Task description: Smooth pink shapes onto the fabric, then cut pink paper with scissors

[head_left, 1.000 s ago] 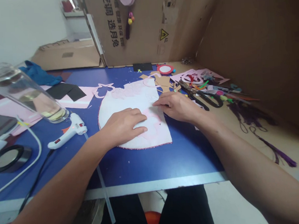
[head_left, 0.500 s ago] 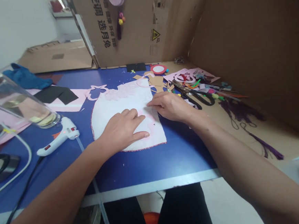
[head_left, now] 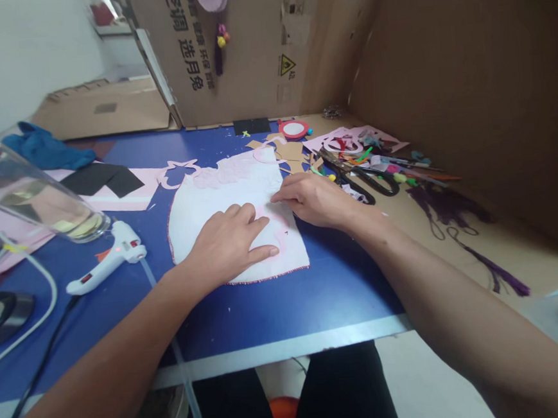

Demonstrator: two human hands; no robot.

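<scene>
A white fabric piece [head_left: 190, 219] with a red-trimmed curved edge and ruffled pale pink material [head_left: 218, 176] along its top lies on the blue table. My left hand [head_left: 231, 242] rests on its middle, thumb stretched out and fingers apart from the thumb. Beside that thumb a pale pink bird-like shape [head_left: 284, 242] shows on the fabric, partly covered. My right hand [head_left: 309, 197] touches the fabric's right side, its thumb and fingertips pressed together. Whatever may be between those fingertips is too small to make out.
To the left are a white glue gun [head_left: 111, 257], a clear container of liquid [head_left: 46, 195] and a tape roll [head_left: 4, 314]. Black-handled scissors [head_left: 366, 179], paper scraps and purple tassels [head_left: 494, 269] lie to the right. Cardboard walls [head_left: 251, 95] stand behind.
The view has shifted very slightly. Both hands stay in nearly the same place on the fabric, with only a tiny movement at my right fingertips.
</scene>
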